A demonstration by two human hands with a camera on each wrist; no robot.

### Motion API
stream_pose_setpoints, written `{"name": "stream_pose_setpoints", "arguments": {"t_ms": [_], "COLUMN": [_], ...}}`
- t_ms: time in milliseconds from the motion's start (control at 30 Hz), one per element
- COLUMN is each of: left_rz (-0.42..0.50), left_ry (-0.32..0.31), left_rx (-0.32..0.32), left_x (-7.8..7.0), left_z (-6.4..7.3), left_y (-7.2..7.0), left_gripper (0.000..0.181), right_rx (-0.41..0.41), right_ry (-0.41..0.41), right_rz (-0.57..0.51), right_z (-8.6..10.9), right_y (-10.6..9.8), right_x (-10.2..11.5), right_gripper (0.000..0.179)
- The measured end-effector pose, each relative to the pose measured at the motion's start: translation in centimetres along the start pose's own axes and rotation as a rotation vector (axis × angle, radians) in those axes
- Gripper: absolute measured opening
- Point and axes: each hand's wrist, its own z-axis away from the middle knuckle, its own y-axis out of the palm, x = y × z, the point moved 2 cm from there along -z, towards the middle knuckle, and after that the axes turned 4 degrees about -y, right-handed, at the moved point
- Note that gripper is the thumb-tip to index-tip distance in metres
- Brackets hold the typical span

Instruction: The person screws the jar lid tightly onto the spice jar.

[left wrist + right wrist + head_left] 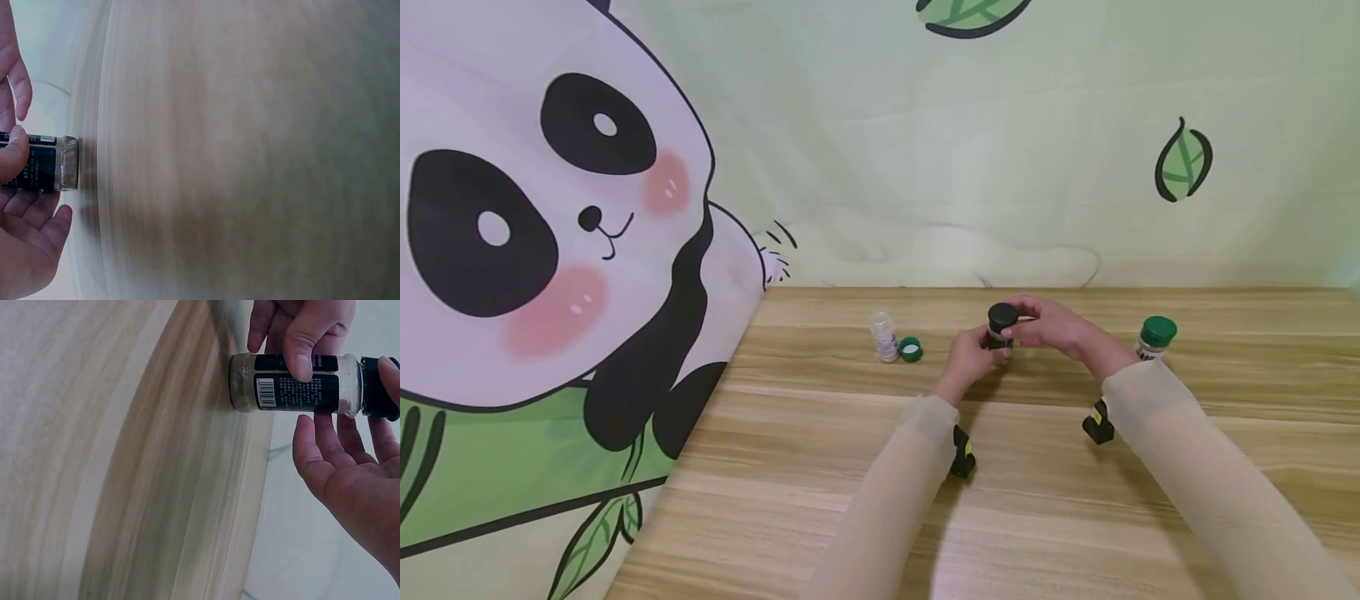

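A spice jar (pixel 300 384) with a black label, a barcode and pale contents stands roughly upright above the wooden table in the head view. My left hand (pixel 972 360) grips its body, thumb across the label; the wrist views show the same hold. At the top of the jar is a black cap (pixel 1002 316). My right hand (pixel 1051 326) pinches this cap between thumb and fingers, its other fingers loosely bent beside the jar (pixel 47 162). Whether the cap is loose on the neck, I cannot tell.
Left of the hands stands a clear small bottle (pixel 884 337), uncapped, with a green cap (pixel 910 349) lying beside it. A green-capped jar (pixel 1156 336) stands behind the right forearm, partly hidden. A panda-print cloth (pixel 865 150) hangs along the table's back edge.
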Motion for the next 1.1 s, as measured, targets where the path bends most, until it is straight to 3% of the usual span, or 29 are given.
{"name": "stream_pose_setpoints", "arguments": {"t_ms": [600,1100], "left_rz": [-0.008,0.010], "left_ry": [0.000,-0.004], "left_rx": [-0.001,-0.002], "left_x": [0.1,0.2], "left_z": [0.0,0.0], "left_y": [0.1,0.2], "left_gripper": [0.036,0.036], "right_rx": [-0.088,-0.191], "right_ry": [-0.016,-0.022], "right_rz": [-0.049,-0.067], "right_z": [0.4,0.8], "right_y": [0.9,2.1], "right_x": [-0.2,-0.2], "right_gripper": [0.054,0.065]}}
